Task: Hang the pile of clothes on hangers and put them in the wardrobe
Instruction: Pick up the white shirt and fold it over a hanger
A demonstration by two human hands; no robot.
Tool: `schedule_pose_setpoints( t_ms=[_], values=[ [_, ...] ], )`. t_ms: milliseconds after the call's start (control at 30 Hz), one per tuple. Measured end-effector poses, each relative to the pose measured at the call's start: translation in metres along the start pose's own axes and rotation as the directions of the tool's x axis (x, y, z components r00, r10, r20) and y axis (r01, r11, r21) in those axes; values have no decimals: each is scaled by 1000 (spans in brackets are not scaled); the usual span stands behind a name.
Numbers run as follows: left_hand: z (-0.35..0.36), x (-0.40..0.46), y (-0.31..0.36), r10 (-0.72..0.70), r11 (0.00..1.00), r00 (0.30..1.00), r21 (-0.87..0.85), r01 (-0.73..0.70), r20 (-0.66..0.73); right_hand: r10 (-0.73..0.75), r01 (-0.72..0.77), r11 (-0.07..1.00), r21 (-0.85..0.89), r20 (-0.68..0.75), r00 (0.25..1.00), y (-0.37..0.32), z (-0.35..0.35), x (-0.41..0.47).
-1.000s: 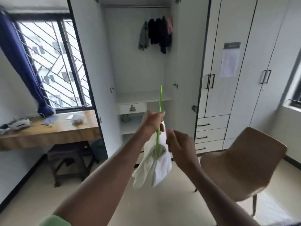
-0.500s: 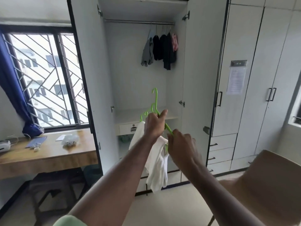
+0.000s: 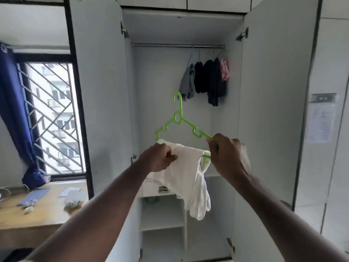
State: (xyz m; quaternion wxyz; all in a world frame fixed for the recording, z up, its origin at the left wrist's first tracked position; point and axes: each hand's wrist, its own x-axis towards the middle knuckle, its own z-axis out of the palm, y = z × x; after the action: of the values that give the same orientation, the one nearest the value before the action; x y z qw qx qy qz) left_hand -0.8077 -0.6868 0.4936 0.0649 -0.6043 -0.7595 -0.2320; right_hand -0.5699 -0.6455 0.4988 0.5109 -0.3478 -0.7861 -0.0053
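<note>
Before the open wardrobe (image 3: 273,91), both hands' grip holds hanger (image 3: 178,118) and garment (image 3: 190,174).

It was a bedroom — an open white wardrobe (image 3: 273,91) held dark clothes (image 3: 209,80) on a rail (image 3: 170,45), beside a wooden desk (image 3: 37,220), a barred window (image 3: 51,118) and a blue curtain (image 3: 13,103).
</note>
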Motion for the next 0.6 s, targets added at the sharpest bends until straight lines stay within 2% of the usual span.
schedule_pose_setpoints(
  t_ms=[67, 133, 200, 267, 333, 433, 500, 600],
  values=[
    [0, 34, -10, -78, 993, 997, -93, 77, -4, 3, -2, 1000, 26, -37, 999, 9, 23, 39],
    [8, 68, -19, -213, 944, 974, -240, 225, 74, 23, -18, 998, 66, -74, 997, 18, 48, 75],
    [15, 100, -31, -274, 903, 954, -309, 299, 120, 37, -29, 996, 88, -97, 995, 26, 74, 109],
    [24, 139, -45, -205, 908, 977, -362, 210, 53, 40, -28, 995, 95, -128, 991, 33, 104, 147],
    [29, 179, -56, -69, 921, 997, -387, 51, -33, 35, -22, 996, 87, -152, 988, 38, 135, 187],
    [28, 233, -72, 84, 927, 993, -358, -110, -86, 18, -7, 998, 61, -183, 983, 41, 178, 236],
    [18, 279, -91, 134, 916, 986, -368, -160, -95, 24, -15, 999, 45, -204, 979, 45, 203, 273],
    [2, 343, -121, 120, 912, 986, -379, -157, -118, 25, -29, 1000, -11, -241, 970, 55, 230, 321]
  ],
)
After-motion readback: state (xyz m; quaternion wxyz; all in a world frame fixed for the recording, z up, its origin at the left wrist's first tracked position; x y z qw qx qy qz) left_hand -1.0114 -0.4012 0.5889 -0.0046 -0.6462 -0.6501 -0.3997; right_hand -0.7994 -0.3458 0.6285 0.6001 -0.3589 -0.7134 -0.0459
